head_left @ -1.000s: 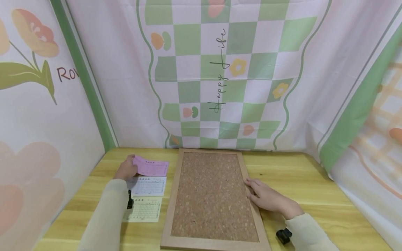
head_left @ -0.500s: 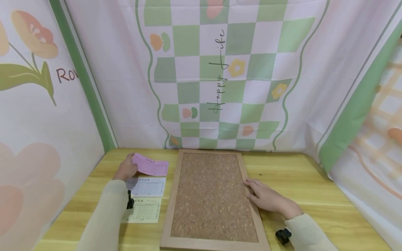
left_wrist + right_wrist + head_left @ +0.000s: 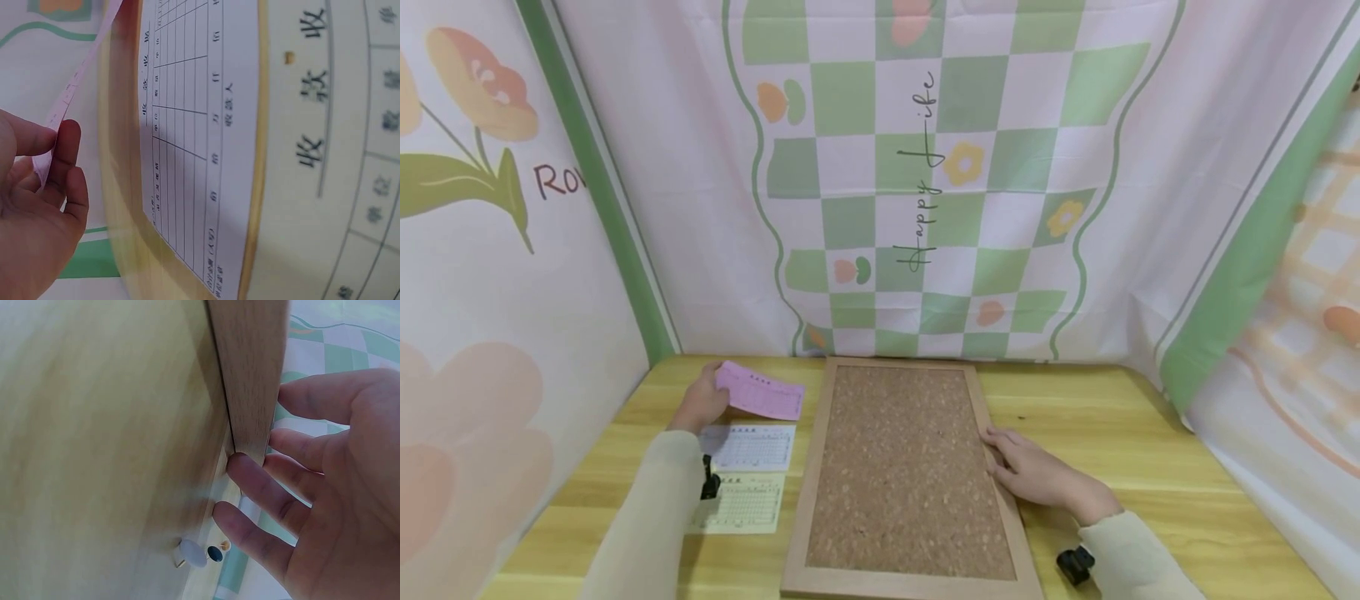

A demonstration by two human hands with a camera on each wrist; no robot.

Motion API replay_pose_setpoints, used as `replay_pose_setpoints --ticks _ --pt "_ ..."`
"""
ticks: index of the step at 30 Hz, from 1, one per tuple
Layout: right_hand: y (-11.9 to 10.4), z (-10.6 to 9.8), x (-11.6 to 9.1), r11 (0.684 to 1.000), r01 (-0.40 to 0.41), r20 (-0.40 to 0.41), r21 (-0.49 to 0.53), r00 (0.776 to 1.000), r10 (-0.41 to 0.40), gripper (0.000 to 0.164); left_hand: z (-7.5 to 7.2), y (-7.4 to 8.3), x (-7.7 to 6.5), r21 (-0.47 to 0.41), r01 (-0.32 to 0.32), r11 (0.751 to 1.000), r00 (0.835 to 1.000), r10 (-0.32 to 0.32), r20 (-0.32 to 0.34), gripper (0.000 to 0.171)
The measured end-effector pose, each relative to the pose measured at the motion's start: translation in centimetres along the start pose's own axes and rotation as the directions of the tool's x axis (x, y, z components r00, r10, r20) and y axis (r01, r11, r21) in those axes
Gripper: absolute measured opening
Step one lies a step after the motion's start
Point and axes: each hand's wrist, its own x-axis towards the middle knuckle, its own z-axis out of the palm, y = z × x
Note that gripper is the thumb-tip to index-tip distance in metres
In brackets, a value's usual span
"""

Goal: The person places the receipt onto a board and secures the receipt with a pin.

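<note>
Between thumb and fingers, my left hand [image 3: 702, 400] pinches the left end of a pink receipt slip [image 3: 765, 397]. That end is lifted off the table, as the left wrist view also shows. Below it lie a white receipt slip [image 3: 752, 447] and a pale yellow receipt slip [image 3: 743, 504], both flat and partly covered by the left arm. A wood-framed corkboard [image 3: 910, 475] lies to the right of the slips. Fingertips of my right hand [image 3: 1037, 471] rest against its right frame edge [image 3: 253, 375], spread and only slightly bent.
Push pins stand on the wooden table [image 3: 1150, 467] near the right fingers: a white pin [image 3: 192, 553], a dark green pin [image 3: 215, 554] and a smaller pale one. A checkered curtain [image 3: 917, 208] hangs right behind the table's far edge.
The left hand has raised the pink slip's left end a little higher, tilting the slip down toward the right. My right hand stays at the corkboard's edge.
</note>
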Motion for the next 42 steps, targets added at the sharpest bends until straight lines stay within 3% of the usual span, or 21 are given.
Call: replay_pose_setpoints --ticks 13,21,32,42 --pt "-0.2 -0.1 -0.1 1.0 0.005 -0.008 -0.004 1.0 -0.005 0.054 -0.3 0.2 -0.1 0.0 0.003 1.0 1.0 -0.003 -0.026 0.063" --pt "0.0 0.0 0.0 1.0 0.007 -0.011 -0.013 1.0 -0.007 0.054 -0.5 0.9 -1.1 -0.055 -0.016 0.998 0.999 0.014 -0.034 0.062" --pt "0.0 0.0 0.1 1.0 0.008 -0.011 -0.024 1.0 -0.008 0.054 -1.2 1.2 -1.7 -0.056 -0.126 0.99 0.991 0.123 -0.048 0.062" --pt "0.0 0.0 0.0 1.0 0.004 -0.015 -0.023 1.0 -0.005 0.054 -1.3 2.0 -1.9 -0.081 -0.101 0.992 0.994 0.098 -0.039 0.063"
